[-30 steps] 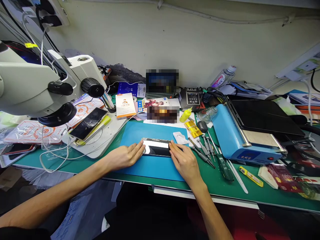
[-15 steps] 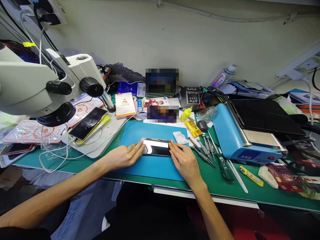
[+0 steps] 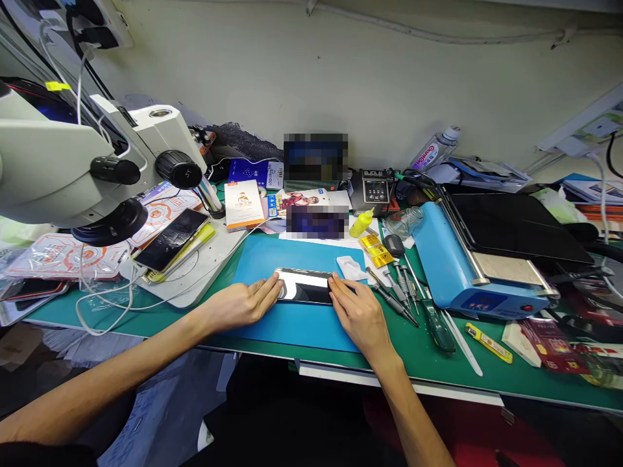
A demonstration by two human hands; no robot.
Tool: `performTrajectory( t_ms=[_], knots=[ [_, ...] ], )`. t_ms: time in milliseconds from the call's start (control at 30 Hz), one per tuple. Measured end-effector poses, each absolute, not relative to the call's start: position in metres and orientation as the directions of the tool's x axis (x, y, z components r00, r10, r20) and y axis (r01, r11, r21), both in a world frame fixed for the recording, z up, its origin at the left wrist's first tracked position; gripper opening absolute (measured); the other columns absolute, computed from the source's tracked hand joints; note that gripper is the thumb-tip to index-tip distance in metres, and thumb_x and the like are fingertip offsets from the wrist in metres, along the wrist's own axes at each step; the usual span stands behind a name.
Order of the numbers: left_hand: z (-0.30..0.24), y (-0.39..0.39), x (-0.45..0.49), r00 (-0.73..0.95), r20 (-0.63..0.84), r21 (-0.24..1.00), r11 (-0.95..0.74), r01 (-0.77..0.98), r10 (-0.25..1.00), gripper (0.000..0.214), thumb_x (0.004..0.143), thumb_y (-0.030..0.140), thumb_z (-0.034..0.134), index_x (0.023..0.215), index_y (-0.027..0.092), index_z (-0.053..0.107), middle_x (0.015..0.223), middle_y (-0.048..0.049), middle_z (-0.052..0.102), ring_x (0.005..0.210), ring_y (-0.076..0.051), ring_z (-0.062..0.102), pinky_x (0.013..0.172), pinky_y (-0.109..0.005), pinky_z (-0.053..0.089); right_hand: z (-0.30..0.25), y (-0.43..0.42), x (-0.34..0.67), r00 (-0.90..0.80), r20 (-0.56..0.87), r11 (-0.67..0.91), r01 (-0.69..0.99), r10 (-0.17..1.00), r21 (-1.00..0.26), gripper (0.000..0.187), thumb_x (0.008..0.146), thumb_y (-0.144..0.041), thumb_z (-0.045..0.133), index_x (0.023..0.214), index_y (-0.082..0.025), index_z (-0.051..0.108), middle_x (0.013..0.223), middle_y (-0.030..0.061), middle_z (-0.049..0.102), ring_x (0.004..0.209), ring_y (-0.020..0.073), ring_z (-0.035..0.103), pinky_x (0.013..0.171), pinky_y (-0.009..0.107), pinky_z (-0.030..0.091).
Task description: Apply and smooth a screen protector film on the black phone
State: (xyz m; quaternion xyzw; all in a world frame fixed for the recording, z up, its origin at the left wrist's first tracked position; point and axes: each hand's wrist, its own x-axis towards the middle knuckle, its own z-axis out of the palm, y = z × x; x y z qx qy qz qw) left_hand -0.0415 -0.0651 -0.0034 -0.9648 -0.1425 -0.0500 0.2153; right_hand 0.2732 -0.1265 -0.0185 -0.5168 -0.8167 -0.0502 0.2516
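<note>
A smartphone (image 3: 305, 287) with a glossy, reflective dark face lies sideways on a blue mat (image 3: 292, 331). My left hand (image 3: 248, 301) grips its left end, fingers pressed together at the edge. At the opposite end, my right hand (image 3: 357, 308) has its fingers closed on the phone's right edge. Both thumbs are mostly hidden. A crumpled white tissue (image 3: 351, 268) sits just beyond my right hand.
On the left stands a microscope (image 3: 48, 168), a dark phone (image 3: 172, 240) lying on its base. Screwdrivers (image 3: 403, 285), a green-handled tool (image 3: 438, 327) and a yellow cutter (image 3: 489, 342) lie to the right. Behind them is a blue heating machine (image 3: 448, 266). A yellow bottle (image 3: 361, 224) stands behind the mat.
</note>
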Motion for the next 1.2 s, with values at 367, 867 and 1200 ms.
performTrajectory(
  t_ms=[367,867,1200],
  knots=[
    [-0.005,-0.066,-0.042,0.952,0.152,-0.359,-0.883,0.303,0.265,0.041,0.103,0.010,0.054,0.143,0.002,0.057,0.146,-0.0303,0.059,0.116,-0.029,0.075,0.080,-0.030,0.068,-0.018,-0.126,0.273,-0.353,0.463,0.464,0.873,0.813,-0.149,0.038,0.102,-0.012,0.057,0.139,-0.016,0.067,0.139,0.0114,0.071,0.113,0.0262,0.069,0.097,0.042,0.059],
    [-0.007,-0.063,-0.045,0.961,0.141,-0.425,-0.862,0.277,0.239,0.040,0.102,0.008,0.053,0.141,0.000,0.059,0.145,-0.0290,0.060,0.117,-0.028,0.074,0.068,-0.026,0.065,-0.014,-0.123,0.275,-0.400,0.420,0.479,0.872,0.815,-0.099,0.038,0.102,-0.013,0.057,0.138,-0.018,0.068,0.138,0.0110,0.071,0.109,0.0268,0.071,0.092,0.043,0.061],
    [-0.005,-0.064,-0.044,0.955,0.167,-0.440,-0.848,0.296,0.247,0.039,0.104,0.010,0.050,0.140,0.000,0.059,0.143,-0.0286,0.062,0.107,-0.026,0.078,0.060,-0.026,0.063,-0.007,-0.120,0.275,-0.430,0.373,0.490,0.868,0.822,-0.079,0.035,0.103,-0.015,0.054,0.134,-0.015,0.070,0.137,0.0127,0.072,0.109,0.0270,0.070,0.094,0.043,0.061]
  ],
)
